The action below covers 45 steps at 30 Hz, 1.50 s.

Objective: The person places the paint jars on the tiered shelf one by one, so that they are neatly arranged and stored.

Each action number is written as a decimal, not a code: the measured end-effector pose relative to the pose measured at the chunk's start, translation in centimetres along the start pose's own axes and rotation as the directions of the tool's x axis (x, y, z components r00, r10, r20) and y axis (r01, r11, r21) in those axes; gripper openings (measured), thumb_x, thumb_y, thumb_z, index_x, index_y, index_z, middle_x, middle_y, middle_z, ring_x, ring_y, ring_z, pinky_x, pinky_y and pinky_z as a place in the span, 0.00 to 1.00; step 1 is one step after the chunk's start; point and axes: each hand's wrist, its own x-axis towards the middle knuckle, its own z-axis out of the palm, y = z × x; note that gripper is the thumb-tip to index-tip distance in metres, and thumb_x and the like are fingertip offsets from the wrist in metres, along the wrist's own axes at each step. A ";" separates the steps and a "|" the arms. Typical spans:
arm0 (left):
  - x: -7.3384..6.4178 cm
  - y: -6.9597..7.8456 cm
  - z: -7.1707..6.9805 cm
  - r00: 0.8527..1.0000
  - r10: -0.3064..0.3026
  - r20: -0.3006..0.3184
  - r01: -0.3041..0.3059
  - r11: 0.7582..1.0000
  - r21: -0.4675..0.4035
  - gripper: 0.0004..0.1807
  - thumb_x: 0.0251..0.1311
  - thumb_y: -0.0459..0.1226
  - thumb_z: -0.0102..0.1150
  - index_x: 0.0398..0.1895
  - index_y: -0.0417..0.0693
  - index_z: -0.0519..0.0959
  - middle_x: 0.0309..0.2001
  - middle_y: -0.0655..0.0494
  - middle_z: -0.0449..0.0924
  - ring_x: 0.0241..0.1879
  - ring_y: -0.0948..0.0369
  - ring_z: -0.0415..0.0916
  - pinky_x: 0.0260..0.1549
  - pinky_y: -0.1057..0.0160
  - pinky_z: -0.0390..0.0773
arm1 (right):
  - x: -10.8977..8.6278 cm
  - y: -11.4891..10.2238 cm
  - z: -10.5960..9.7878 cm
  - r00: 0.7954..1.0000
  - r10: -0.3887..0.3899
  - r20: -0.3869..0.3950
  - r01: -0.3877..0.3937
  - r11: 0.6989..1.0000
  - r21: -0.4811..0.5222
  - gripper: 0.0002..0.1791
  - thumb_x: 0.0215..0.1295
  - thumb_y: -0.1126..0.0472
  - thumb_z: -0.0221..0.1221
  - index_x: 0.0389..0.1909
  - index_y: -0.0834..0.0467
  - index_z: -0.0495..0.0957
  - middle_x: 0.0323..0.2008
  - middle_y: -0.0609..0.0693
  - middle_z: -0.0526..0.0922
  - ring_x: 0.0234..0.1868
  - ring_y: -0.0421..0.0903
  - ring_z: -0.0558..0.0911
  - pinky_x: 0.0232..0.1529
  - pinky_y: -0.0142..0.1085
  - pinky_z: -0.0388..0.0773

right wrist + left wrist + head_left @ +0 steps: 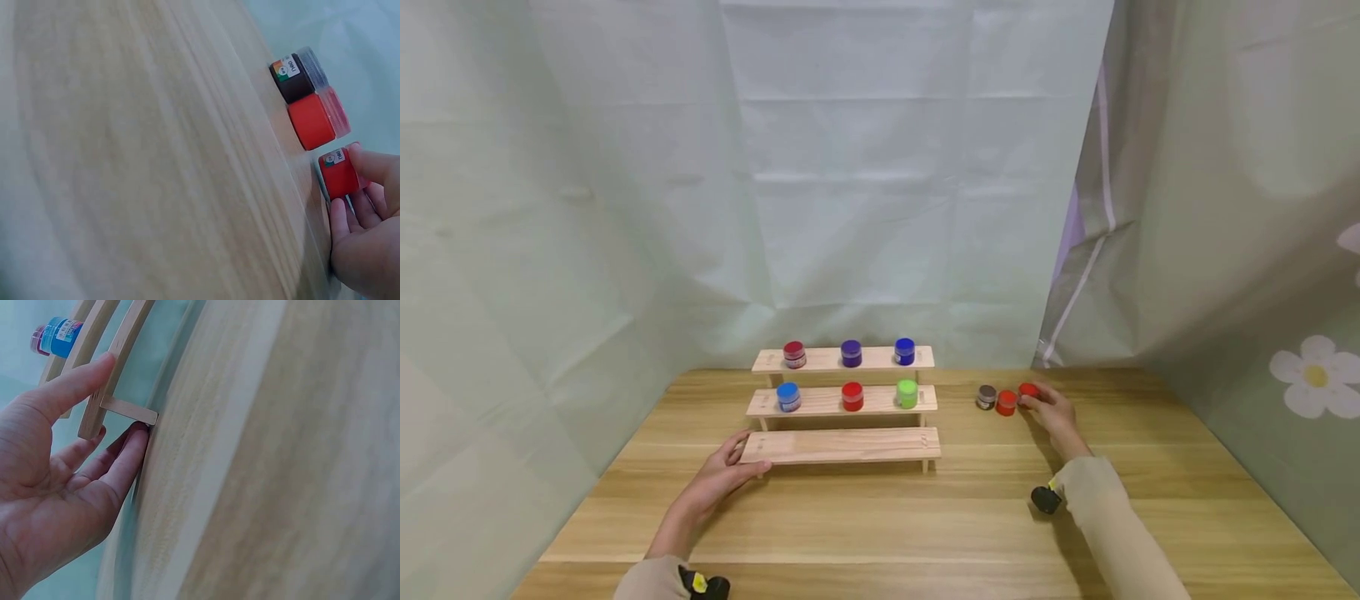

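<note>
My left hand point(718, 479) grips the left end of the lowest step of a three-step wooden display stand point(842, 447). In the left wrist view, its thumb point(94, 374) lies along the board's edge while the other fingers reach beside the short leg point(130, 410). Over on the right, my right hand point(1056, 419) pinches a small red paint jar point(339, 175) between thumb and fingers. Close to that jar stand another red paint jar point(312, 122) and a black paint jar point(292, 78), side by side on the table.
Dark red, purple and dark blue jars point(905, 352) line the top step. On the middle step are a light blue jar point(788, 397), a red one point(852, 397) and a green one point(907, 394). Pale curtains point(880, 208) hang behind the wooden table point(880, 533).
</note>
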 end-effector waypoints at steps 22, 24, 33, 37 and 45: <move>0.0 0.1 0.0 1.000 0.003 0.016 -0.003 1.000 -0.003 0.51 0.62 0.42 0.63 0.77 0.40 0.40 0.75 0.29 0.47 0.71 0.40 0.59 0.68 0.48 0.65 | -1.7 -2.6 0.0 0.999 -0.032 0.038 0.028 0.993 0.113 0.34 0.65 0.63 0.62 0.70 0.66 0.62 0.60 0.59 0.75 0.31 0.23 0.78 0.48 0.25 0.79; 0.0 0.1 0.0 1.000 0.001 0.015 -0.001 1.000 -0.001 0.50 0.62 0.42 0.63 0.77 0.40 0.40 0.75 0.29 0.47 0.71 0.40 0.58 0.69 0.48 0.65 | -1.8 -3.1 0.0 0.998 -0.040 0.040 0.036 0.994 0.101 0.34 0.65 0.62 0.62 0.69 0.65 0.63 0.58 0.58 0.76 0.32 0.22 0.77 0.46 0.22 0.77; -0.1 0.0 -0.3 1.000 0.005 0.021 -0.006 1.000 0.014 0.51 0.63 0.42 0.62 0.77 0.39 0.39 0.74 0.27 0.46 0.71 0.39 0.58 0.67 0.50 0.67 | -2.8 -5.0 1.4 0.994 -0.056 0.092 0.051 0.997 0.058 0.33 0.66 0.60 0.60 0.70 0.64 0.62 0.67 0.65 0.68 0.59 0.44 0.74 0.58 0.30 0.70; -0.1 -0.2 -0.4 1.000 0.007 0.020 -0.007 1.000 0.008 0.50 0.63 0.41 0.62 0.77 0.40 0.40 0.74 0.28 0.47 0.70 0.40 0.61 0.66 0.53 0.69 | -3.4 -5.8 2.2 0.991 -0.072 0.115 0.064 0.996 0.070 0.32 0.66 0.61 0.60 0.68 0.65 0.63 0.66 0.66 0.69 0.63 0.51 0.72 0.64 0.39 0.68; 0.3 -0.2 -0.2 1.000 0.007 0.021 -0.007 1.000 0.010 0.52 0.62 0.43 0.63 0.77 0.39 0.39 0.74 0.27 0.46 0.70 0.40 0.61 0.67 0.50 0.67 | -5.1 -7.6 3.9 0.980 -0.090 0.177 0.073 0.992 0.101 0.31 0.66 0.60 0.61 0.67 0.63 0.64 0.66 0.65 0.70 0.43 0.31 0.77 0.62 0.45 0.73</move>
